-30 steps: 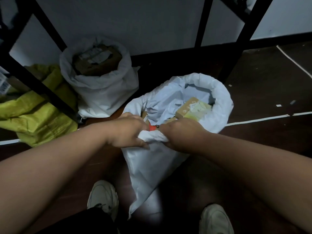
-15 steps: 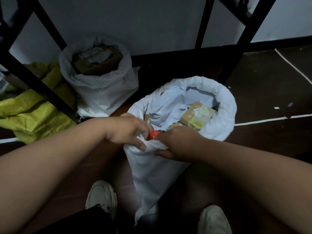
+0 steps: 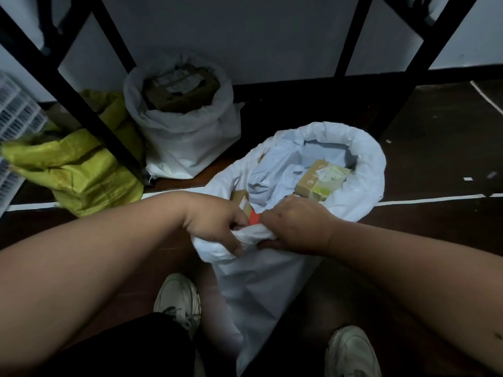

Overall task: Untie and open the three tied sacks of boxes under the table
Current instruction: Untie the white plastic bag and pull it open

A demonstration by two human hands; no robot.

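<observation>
A person crouches over the near sack (image 3: 261, 289), a white one standing open on the dark floor (image 3: 435, 240) in front of a black table leg (image 3: 89, 110). The left hand (image 3: 217, 221) and right hand (image 3: 296, 227) both clutch the near edge of its rolled rim, fingers curled tightly around a bunched fold of white fabric between them. A scrap of red (image 3: 255, 217) shows in the gap between the two hands; what it is cannot be told. Inside the near sack, toward its far side, lies a tan box (image 3: 321, 180) with a pale label, and a second box corner (image 3: 241, 198) peeks out just behind the left hand. Behind the near sack and to its left, against the wall (image 3: 245, 36), stands a second white sack (image 3: 187, 137), its mouth rolled down over a brown carton (image 3: 179, 88). Left of that one slumps a yellow sack (image 3: 81, 172), partly hidden by the table leg. A white line (image 3: 435, 200) on the floor runs out to the right from behind the near sack. Two pale shoes (image 3: 178, 300) flank its base, closest to the camera.
</observation>
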